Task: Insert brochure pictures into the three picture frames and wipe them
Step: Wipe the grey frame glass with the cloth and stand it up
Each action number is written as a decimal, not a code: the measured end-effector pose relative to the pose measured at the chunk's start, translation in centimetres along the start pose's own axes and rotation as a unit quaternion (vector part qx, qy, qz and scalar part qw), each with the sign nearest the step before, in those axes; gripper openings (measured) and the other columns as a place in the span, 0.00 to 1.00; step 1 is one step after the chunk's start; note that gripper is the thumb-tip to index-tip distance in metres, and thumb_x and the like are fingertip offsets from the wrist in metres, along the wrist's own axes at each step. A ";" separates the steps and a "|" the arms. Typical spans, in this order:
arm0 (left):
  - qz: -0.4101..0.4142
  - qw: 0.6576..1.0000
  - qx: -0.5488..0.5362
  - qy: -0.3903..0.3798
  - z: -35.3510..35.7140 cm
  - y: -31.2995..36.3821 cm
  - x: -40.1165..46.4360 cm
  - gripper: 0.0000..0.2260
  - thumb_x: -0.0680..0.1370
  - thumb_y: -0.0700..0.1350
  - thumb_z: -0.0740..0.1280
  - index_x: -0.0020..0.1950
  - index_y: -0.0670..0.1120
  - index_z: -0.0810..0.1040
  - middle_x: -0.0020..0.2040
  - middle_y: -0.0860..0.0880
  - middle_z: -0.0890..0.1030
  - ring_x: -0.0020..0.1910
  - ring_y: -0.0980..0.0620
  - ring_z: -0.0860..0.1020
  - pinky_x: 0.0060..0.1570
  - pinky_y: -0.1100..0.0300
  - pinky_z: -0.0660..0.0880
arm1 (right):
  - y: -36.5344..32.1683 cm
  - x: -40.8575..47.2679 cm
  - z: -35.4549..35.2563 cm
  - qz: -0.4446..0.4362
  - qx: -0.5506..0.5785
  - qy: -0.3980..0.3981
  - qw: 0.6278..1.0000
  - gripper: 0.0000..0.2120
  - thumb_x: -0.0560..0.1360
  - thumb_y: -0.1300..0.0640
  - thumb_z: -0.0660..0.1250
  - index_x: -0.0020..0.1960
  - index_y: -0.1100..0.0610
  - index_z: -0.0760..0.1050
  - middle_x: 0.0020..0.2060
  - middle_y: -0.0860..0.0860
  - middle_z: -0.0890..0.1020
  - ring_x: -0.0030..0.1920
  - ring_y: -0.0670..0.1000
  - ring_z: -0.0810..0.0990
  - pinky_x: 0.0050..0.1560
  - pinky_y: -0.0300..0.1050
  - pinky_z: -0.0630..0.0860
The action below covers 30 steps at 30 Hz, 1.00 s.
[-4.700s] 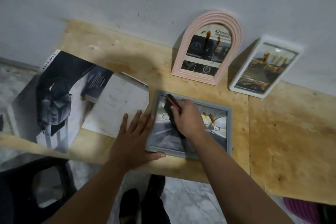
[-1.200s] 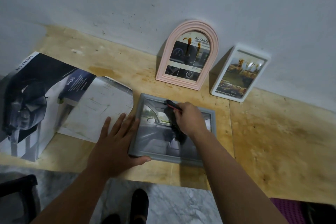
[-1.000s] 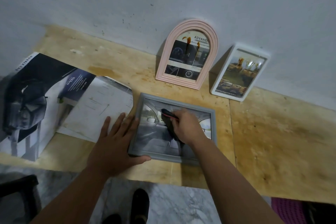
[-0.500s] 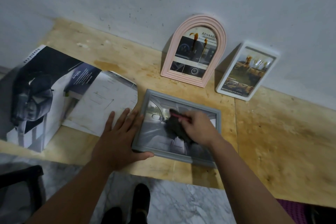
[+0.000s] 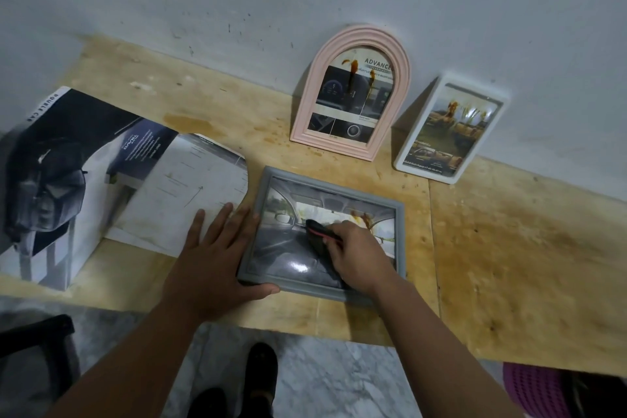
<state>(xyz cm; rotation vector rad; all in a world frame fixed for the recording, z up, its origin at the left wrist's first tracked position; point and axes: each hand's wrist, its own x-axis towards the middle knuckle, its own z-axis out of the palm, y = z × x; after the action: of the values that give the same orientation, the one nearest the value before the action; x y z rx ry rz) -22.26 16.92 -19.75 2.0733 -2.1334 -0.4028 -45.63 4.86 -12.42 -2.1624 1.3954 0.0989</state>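
Note:
A grey picture frame [image 5: 330, 181] with a car-interior picture lies flat on the wooden table [image 5: 509, 265]. My right hand [image 5: 356, 256] grips a dark cloth with a red edge [image 5: 317, 235] and presses it on the frame's glass. My left hand [image 5: 213, 256] lies flat with straight fingers against the frame's left edge, its thumb along the front edge. A pink arched frame [image 5: 353, 93] and a white frame [image 5: 448, 129], both with pictures in them, lean against the wall behind.
An open car brochure [image 5: 112, 180] lies on the left of the table, partly under my left fingers. The table's front edge runs just below the grey frame, with marble floor and dark shoes [image 5: 261, 363] beneath. A purple object [image 5: 529, 390] sits at lower right.
My right hand has slid the cloth over the glass, from the upper middle toward the lower middle and right. My left hand has stayed on the frame's left edge.

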 end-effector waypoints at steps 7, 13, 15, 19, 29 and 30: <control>0.003 1.000 -0.005 0.003 0.1 -0.1 0.0 0.56 0.68 0.83 0.54 0.84 0.46 0.53 0.85 0.47 0.52 0.84 0.45 0.49 0.79 0.33 0.51 | 0.1 0.3 -2.8 0.039 0.090 -0.117 0.988 0.08 0.80 0.57 0.66 0.46 0.48 0.82 0.34 0.48 0.82 0.32 0.45 0.79 0.37 0.43 0.76; 0.003 1.000 0.001 0.013 0.2 -0.1 0.0 0.56 0.68 0.83 0.55 0.84 0.47 0.53 0.84 0.46 0.54 0.84 0.45 0.51 0.78 0.33 0.52 | 1.1 2.7 -2.5 0.084 0.076 0.078 0.990 0.11 0.82 0.56 0.63 0.59 0.51 0.83 0.43 0.51 0.85 0.43 0.55 0.83 0.44 0.49 0.80; 0.003 1.000 0.002 0.010 0.1 -0.1 0.0 0.56 0.68 0.83 0.55 0.84 0.46 0.54 0.84 0.46 0.55 0.84 0.45 0.51 0.78 0.33 0.52 | 1.0 2.0 -1.1 0.069 0.050 0.061 0.994 0.10 0.81 0.57 0.62 0.54 0.52 0.83 0.43 0.52 0.84 0.42 0.56 0.83 0.42 0.50 0.80; -0.002 1.000 0.007 0.003 0.0 0.0 0.0 0.56 0.68 0.83 0.54 0.84 0.47 0.53 0.84 0.47 0.55 0.84 0.45 0.51 0.79 0.34 0.51 | 1.2 0.1 0.1 0.068 0.045 0.049 0.995 0.10 0.82 0.56 0.61 0.54 0.53 0.82 0.44 0.51 0.84 0.42 0.54 0.80 0.42 0.52 0.79; -0.001 1.000 0.009 0.001 -0.2 0.1 0.0 0.56 0.68 0.84 0.53 0.84 0.46 0.55 0.84 0.46 0.56 0.84 0.45 0.52 0.78 0.34 0.52 | 1.3 -3.5 1.0 0.073 0.101 -0.046 0.991 0.08 0.82 0.55 0.63 0.46 0.50 0.79 0.34 0.49 0.83 0.31 0.48 0.82 0.34 0.51 0.80; -0.003 1.000 0.010 0.000 -0.2 0.1 0.0 0.56 0.68 0.84 0.52 0.84 0.46 0.54 0.84 0.46 0.55 0.84 0.45 0.51 0.79 0.34 0.52 | 1.5 -3.3 0.4 0.080 0.116 -0.090 0.986 0.09 0.81 0.55 0.64 0.44 0.51 0.79 0.33 0.48 0.83 0.30 0.47 0.81 0.35 0.51 0.79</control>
<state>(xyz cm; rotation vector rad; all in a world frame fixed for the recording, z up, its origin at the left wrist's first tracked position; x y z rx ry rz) -22.27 16.87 -19.56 2.0896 -2.1402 -0.3840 -48.35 7.29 -12.21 -1.8041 1.4002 0.1779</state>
